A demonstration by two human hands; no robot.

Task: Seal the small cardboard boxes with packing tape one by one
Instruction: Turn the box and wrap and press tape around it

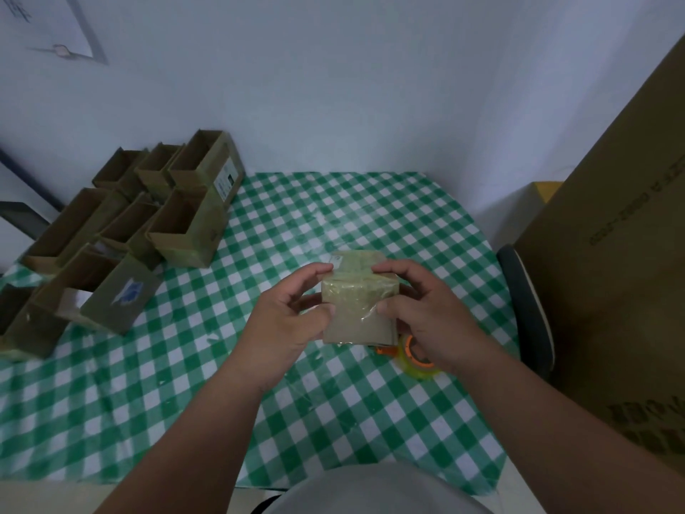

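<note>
Both hands are up over the middle of the table, clamped on one small cardboard box [357,296]. The left hand [285,320] grips its left side, thumb pressed low on the near face, forefinger hooked over the top edge. The right hand [426,313] mirrors it on the right side, thumb on the near face, fingers curled over the top. The box is closed and held above the cloth, its near face glossy with clear tape that wrinkles toward the bottom edge.

Just beneath the right hand, a roll of clear packing tape [417,359] with an orange core lies on the green-and-white checked tablecloth [185,383], partly hidden by the box and the wrist.

Out to the left, a cluster of open cardboard boxes [122,231] crowds the far-left corner of the table, mouths showing; one has a white label on its side, another a torn blue sticker.

On the right edge, a large brown carton [611,254] stands beside the table, with a dark chair back [526,309] between them.
</note>
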